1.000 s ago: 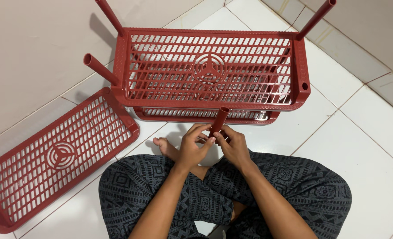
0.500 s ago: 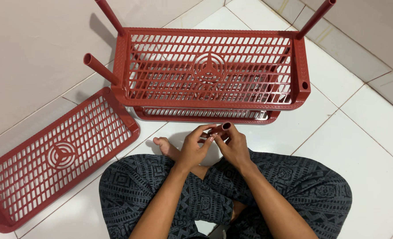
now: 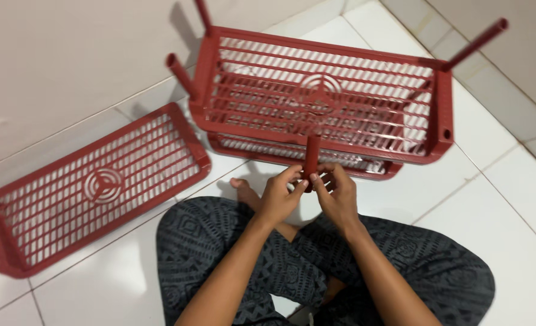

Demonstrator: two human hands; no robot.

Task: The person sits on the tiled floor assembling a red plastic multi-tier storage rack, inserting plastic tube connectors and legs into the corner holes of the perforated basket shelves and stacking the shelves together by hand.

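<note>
Red tube now upright between both hands' fingers.

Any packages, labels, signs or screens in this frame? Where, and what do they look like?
None in view, only moulded round emblems, no print:
Loose shelf, left on the floor: red lattice, round emblem at centre.
Rack, ahead of the hands: red lattice, same emblem.

Person seen from above. Both forearms bare, no sleeves in view; no watch, rings or bands on the left hand or right hand. Trousers loose, dark grey-black, printed all over with a pale geometric pattern of bands, triangles and zigzags. One bare foot, no sock.
</note>
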